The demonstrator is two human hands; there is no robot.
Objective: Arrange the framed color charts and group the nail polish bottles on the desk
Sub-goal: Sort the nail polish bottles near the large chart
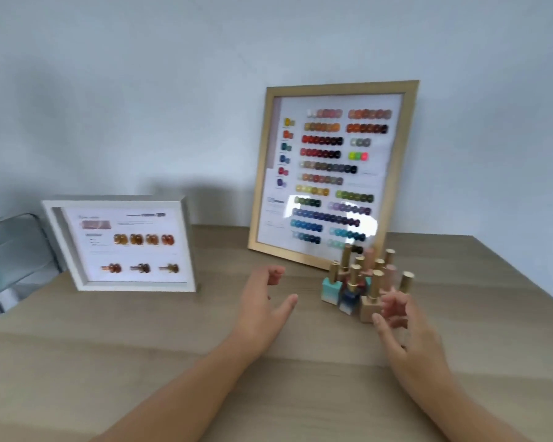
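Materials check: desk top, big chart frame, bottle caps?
Desk top: light wood or wood-look laminate, matte, faint grain bands.
Big chart frame: gold-toned, wood or metal unclear; glossy glazing shows bright glare.
Bottle caps: gold, metallic-looking sheen, though blurred.

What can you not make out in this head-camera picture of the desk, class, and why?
Head view throughout:
- Print on the white-framed chart and gold-framed chart: blurred, too small.
- Number of nail polish bottles: front ones and the right hand hide others.
- Whether the right hand grips a bottle: motion blur.
- Chair: cut off by the left edge.
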